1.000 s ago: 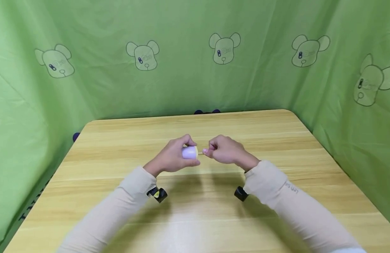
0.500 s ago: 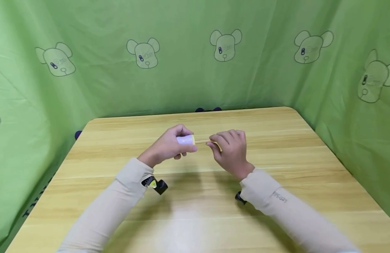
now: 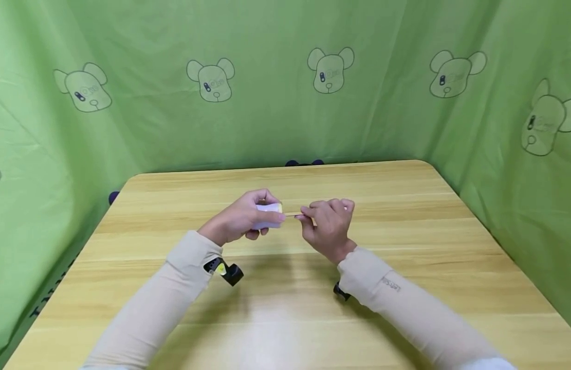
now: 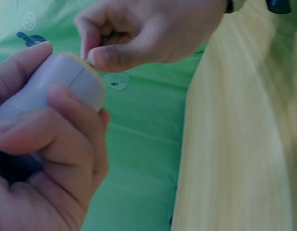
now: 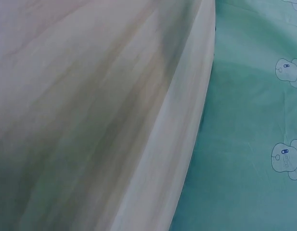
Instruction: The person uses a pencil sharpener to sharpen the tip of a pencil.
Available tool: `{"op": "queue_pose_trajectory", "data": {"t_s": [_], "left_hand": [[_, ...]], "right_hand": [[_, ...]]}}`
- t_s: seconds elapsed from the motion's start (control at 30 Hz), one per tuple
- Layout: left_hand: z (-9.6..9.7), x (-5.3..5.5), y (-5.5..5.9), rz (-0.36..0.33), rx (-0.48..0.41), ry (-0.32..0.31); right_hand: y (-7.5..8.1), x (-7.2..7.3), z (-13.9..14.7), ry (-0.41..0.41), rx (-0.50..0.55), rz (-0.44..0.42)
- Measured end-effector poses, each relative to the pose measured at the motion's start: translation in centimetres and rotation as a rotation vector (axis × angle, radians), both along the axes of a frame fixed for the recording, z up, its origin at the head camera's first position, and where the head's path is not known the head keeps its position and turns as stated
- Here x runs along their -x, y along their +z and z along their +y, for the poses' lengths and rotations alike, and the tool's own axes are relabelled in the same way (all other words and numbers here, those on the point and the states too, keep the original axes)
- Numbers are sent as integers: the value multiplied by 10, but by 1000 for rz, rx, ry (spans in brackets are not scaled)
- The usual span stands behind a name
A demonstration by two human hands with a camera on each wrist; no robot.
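Note:
My left hand [image 3: 239,218] grips a lavender, waisted pencil sharpener [image 3: 269,208] with a yellow rim, held sideways above the table. From its right end a thin yellowish pencil [image 3: 292,214] sticks out. The thumb and fingers of my right hand [image 3: 329,227] pinch that pencil close to the rim. In the left wrist view, fingers wrap the sharpener's body [image 4: 49,89], and the right hand [image 4: 160,31] meets its yellow end. The pencil's inner tip is hidden inside. No hand shows in the right wrist view.
A wood-grain table [image 3: 285,318] lies below both hands. Green curtains [image 3: 266,123] printed with bear heads surround its far side and both flanks. Black wrist cameras [image 3: 232,274] hang beneath the cuffs.
My right hand has turned over at the wrist around the pencil, its knuckles now upward, and has come slightly left. The left hand rose a little, then dipped, still gripping the sharpener.

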State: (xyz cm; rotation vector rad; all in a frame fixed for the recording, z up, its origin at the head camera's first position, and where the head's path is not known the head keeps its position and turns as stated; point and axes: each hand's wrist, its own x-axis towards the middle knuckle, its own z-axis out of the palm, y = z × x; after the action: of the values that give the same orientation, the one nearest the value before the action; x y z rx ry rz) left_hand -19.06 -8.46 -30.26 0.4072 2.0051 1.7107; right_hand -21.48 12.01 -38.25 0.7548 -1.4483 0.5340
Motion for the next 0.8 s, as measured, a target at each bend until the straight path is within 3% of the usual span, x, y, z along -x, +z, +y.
{"op": "queue_pose_trajectory", "data": {"t_s": [0.23, 0.4, 0.47, 0.53, 0.63, 0.7, 0.73, 0.77, 0.8], "left_hand": [[-1, -2, -7, 92, 20, 19], [2, -1, -11, 209, 66, 53], [3, -1, -12, 268, 101, 67], [3, -2, -13, 355, 156, 75], [3, -2, -18, 576, 281, 56], [3, -3, -22, 674, 335, 45], [3, -3, -24, 706, 348, 41], [3, -3, -26, 717, 354, 36], [3, -3, -27, 698, 348, 36]], "right_hand": [[9, -3, -3, -69, -22, -47], [17, -8, 0, -125, -86, -206], [22, -11, 1, -136, -128, -313], [31, -17, 2, -120, -185, -524], [53, -21, 2, -72, -296, -1085], [68, -21, 3, -92, -375, -1427], [74, -21, 3, -112, -410, -1545], [78, -20, 3, -119, -437, -1607], [79, -20, 4, -115, -454, -1616]]}}
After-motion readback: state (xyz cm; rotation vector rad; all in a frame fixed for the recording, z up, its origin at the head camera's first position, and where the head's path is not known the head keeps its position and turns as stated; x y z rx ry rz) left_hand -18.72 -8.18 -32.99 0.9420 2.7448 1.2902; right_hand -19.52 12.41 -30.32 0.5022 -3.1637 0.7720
